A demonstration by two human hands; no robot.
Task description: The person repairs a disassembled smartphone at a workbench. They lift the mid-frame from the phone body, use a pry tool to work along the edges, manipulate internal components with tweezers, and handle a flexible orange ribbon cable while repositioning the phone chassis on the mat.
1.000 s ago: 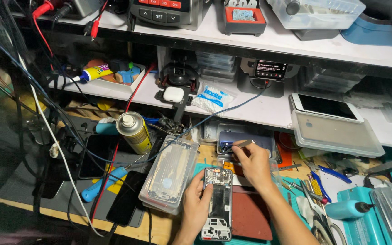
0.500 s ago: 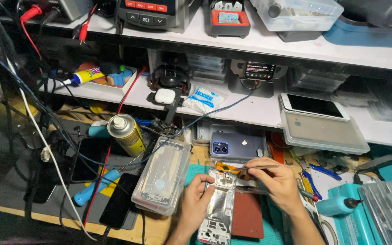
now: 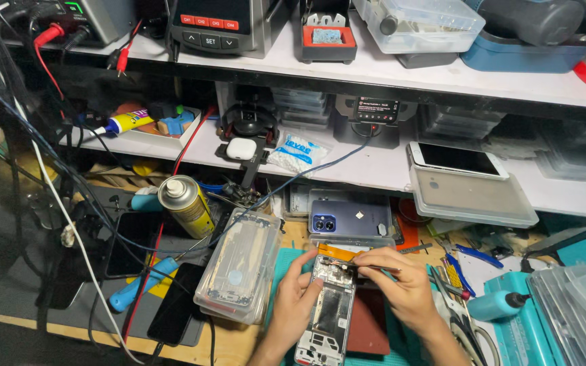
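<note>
Single head-worn view, looked steeply down and forward over the tabletop (image 3: 239,342) from close above. Both hands sat low at centre frame, left hand (image 3: 295,298), right hand (image 3: 401,285). Two shelves (image 3: 374,169) filled the upper half, facing the camera.

place: phone repair workshop | signs: opened phone (image 3: 328,312), bench power supply (image 3: 228,24), tweezers and cutters (image 3: 461,308)

Opened phone frame (image 3: 329,308) lies lengthwise on green mat; thin tool (image 3: 373,268), perhaps tweezers, over its top

Bright light from above on the bench; left edge dim, shadowed; sharp focus; slight wide-angle bending.
</note>
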